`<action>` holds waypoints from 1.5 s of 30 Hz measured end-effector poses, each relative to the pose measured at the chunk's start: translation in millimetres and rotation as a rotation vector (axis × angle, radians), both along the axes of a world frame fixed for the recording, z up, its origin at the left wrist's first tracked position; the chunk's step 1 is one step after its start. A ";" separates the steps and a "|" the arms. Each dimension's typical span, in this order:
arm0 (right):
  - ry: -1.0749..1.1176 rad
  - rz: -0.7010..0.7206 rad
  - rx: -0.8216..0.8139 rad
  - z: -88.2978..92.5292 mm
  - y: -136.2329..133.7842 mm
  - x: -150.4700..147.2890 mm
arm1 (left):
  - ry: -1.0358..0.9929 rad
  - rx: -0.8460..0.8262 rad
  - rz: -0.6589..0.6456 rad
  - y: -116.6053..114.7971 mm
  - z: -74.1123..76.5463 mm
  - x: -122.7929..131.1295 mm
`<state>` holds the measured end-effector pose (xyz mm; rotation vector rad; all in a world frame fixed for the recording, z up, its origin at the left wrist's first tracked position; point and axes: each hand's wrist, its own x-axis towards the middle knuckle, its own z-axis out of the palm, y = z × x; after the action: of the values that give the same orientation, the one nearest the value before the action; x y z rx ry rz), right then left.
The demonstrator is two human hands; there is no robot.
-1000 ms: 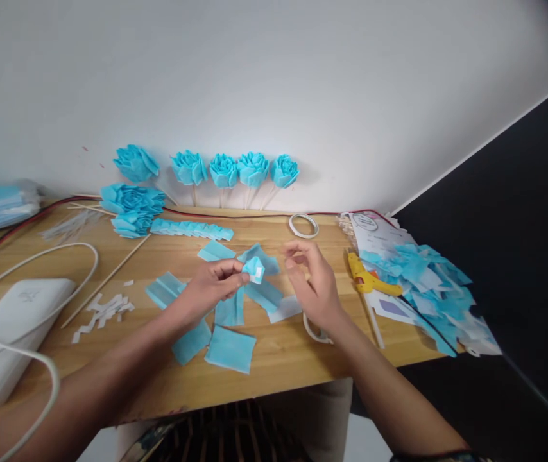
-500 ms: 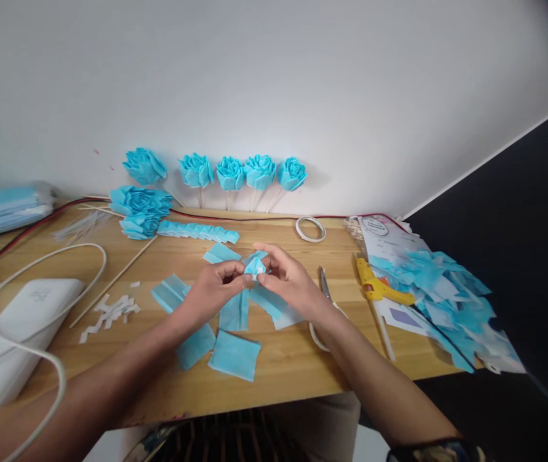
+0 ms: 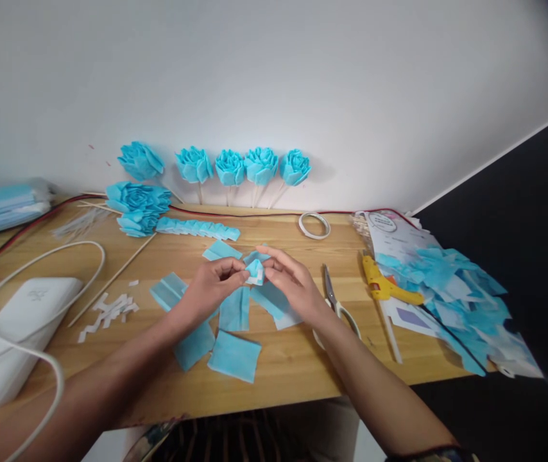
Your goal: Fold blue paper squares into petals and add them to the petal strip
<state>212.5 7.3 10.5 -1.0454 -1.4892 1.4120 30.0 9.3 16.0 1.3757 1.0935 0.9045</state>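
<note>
Between my hands is a small folded blue fabric piece (image 3: 255,273) with a white patch at its lower edge. My left hand (image 3: 216,282) pinches its left side between thumb and fingers. On the other side, my right hand (image 3: 289,279) holds its right edge with thumb and fingertips. Beneath them several flat blue fabric squares lie spread on the table, among them one square (image 3: 234,357) in front and another (image 3: 233,311) partly under the hands. A row of folded blue petals (image 3: 197,228) lies just behind.
Blue fabric flowers (image 3: 230,168) on sticks lean against the wall. Scissors (image 3: 332,292) lie by my right forearm, with a tape roll (image 3: 314,225) behind. Right are a yellow glue gun (image 3: 384,285) and fabric scraps (image 3: 452,289). Left are white paper bits (image 3: 110,312) and a white power bank (image 3: 26,333).
My right thumb has shifted from the front of the folded piece towards its right edge, showing more of its white patch. The view has turned slightly, and more of the scissors shows.
</note>
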 end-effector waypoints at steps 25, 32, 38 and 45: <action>0.116 -0.015 -0.012 -2.6 -1.3 2.6 | -0.019 -0.051 -0.095 -3.5 -3.1 1.1; 0.113 -0.042 -0.063 -1.9 1.2 5.9 | -0.015 -0.062 -0.072 -2.9 -1.9 2.0; 0.098 -0.033 -0.057 -3.5 2.1 2.1 | -0.047 -0.068 -0.057 -2.6 -3.7 2.2; 0.030 -0.136 0.019 -2.0 1.8 0.2 | -0.067 -0.085 -0.091 -1.0 -4.5 3.2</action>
<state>212.7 9.2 8.5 -1.0877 -1.3807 1.3104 33.1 8.4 11.5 1.3057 0.9998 0.8230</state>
